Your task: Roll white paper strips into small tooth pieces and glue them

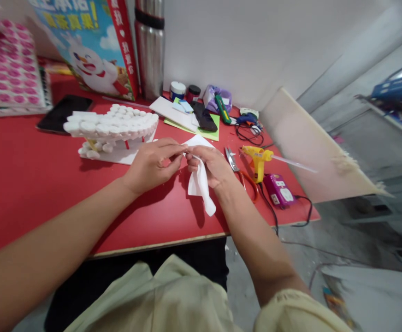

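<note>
My right hand (209, 165) is closed around a white tissue (198, 182), whose loose end hangs below the fingers over the table edge side. My left hand (159, 161) meets it from the left, its fingers and thumb pinched at the tissue's upper edge; the exact spot of contact is partly hidden by the fingertips. Beyond both hands lies a sheet of white paper (198, 141). Just left of my left hand stands a white model (114, 127) covered in rounded white pieces, with small red posts, on a white base.
Right of my hands lie orange-handled scissors (251, 184), a yellow glue gun (258, 160) and a purple power socket (280, 190) with cords. Behind are a green cutter (222, 109), jars (178, 90), a steel flask (150, 50), a phone (64, 113) and a printed box (95, 50).
</note>
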Motion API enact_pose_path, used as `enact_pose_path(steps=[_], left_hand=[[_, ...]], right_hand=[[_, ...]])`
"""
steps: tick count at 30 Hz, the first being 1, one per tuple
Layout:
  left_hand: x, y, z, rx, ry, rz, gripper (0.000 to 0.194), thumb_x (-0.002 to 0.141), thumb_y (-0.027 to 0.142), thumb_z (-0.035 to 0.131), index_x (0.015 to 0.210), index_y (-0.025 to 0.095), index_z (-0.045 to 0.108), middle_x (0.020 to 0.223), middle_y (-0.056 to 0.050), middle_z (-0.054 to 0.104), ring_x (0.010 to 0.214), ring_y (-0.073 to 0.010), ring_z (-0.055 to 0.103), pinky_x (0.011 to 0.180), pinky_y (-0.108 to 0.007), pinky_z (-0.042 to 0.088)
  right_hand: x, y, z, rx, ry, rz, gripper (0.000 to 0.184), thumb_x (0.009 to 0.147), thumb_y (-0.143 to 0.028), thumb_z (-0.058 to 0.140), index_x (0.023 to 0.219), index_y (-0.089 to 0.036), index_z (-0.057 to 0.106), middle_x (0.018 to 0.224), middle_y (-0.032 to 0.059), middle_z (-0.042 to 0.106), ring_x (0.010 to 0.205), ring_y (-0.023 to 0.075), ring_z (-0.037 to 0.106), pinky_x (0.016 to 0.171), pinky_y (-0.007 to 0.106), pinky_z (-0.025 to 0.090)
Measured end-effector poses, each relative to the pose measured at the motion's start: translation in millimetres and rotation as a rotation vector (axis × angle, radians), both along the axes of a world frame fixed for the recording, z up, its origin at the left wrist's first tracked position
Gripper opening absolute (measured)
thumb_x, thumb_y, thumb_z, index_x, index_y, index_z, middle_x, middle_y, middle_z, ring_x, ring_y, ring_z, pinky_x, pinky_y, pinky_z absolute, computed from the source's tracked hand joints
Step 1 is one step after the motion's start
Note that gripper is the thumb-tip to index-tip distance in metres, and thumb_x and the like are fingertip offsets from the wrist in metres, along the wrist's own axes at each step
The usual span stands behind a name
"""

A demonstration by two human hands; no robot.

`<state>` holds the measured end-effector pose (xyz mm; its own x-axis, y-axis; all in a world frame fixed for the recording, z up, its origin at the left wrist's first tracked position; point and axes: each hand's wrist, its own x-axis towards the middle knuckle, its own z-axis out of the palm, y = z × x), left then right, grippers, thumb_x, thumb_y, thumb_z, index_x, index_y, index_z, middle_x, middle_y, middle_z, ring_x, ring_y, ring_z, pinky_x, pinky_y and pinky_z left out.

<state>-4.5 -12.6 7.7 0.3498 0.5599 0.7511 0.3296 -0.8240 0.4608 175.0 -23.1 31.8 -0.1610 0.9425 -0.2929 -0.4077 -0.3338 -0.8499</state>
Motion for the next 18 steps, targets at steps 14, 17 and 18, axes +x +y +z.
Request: enact_pose_path(steps=[14,17,18], left_hand=[[6,-4,13.1,-0.851,-0.388,-0.046,0.010,0.082,0.024,0.079,0.086,0.017,0.086,0.070,-0.004,0.074,0.061,-0.0133,0.064,0.062,-0.026,0.054],[6,-5,14.9,-0.827,-0.342,-0.023,0.013,0.084,0.027,0.077,0.086,0.017,0.085,0.071,-0.003,0.075,0.062,-0.0146,0.065,0.063,-0.026,0.054],[6,-5,15.1,-0.830,-0.331,-0.011,0.013,0.084,0.028,0.077,0.087,0.018,0.085,0.072,-0.003,0.075,0.062,-0.0149,0.065,0.063,-0.026,0.054]], right_hand=[[-2,-6,-9.7,0.570,-0.528,-0.022,0.016,0.087,-0.031,0.076,0.086,-0.020,0.064,0.066,-0.0051,0.066,0.052,0.0089,0.057,0.054,0.025,0.045],[0,-5,-12.1,0.621,-0.601,-0.023,0.015,0.090,-0.032,0.072,0.088,-0.020,0.064,0.066,-0.0045,0.066,0.053,0.0103,0.057,0.056,0.026,0.045],[1,-5,-13.0,0.643,-0.638,-0.029,0.015,0.091,-0.033,0.072,0.088,-0.020,0.064,0.067,-0.0039,0.066,0.055,0.0110,0.058,0.057,0.027,0.045]])
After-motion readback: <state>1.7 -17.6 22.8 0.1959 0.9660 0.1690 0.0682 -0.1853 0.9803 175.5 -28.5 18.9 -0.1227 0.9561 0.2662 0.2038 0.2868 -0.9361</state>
